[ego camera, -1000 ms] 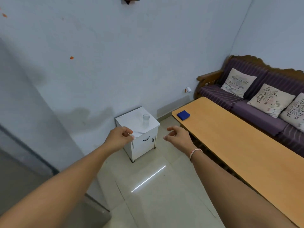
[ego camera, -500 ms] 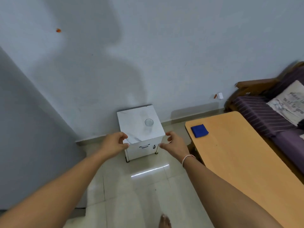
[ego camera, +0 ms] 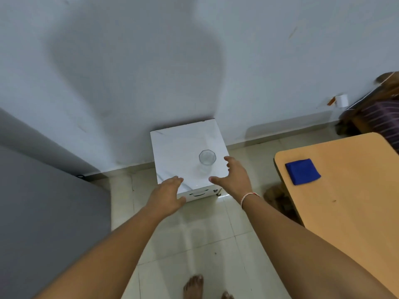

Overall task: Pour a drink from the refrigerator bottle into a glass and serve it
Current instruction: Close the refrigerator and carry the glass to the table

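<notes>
A clear faceted glass (ego camera: 206,158) stands upright and empty on a small white cabinet (ego camera: 174,147) against the wall. My right hand (ego camera: 232,176) hovers just right of and below the glass, fingers spread, holding nothing and not touching it. My left hand (ego camera: 167,196) reaches over the cabinet's front left corner, fingers loosely extended and empty. No bottle is in view.
A grey panel, maybe the refrigerator (ego camera: 43,212), fills the left side. A wooden table (ego camera: 349,190) with a blue cloth (ego camera: 302,171) stands to the right, a purple sofa (ego camera: 380,117) beyond it. Tiled floor (ego camera: 194,244) and my bare feet lie below.
I have stepped closer to the cabinet and the view tilted down. Both hands opened from loose curls and moved forward, the right one nearing the glass.
</notes>
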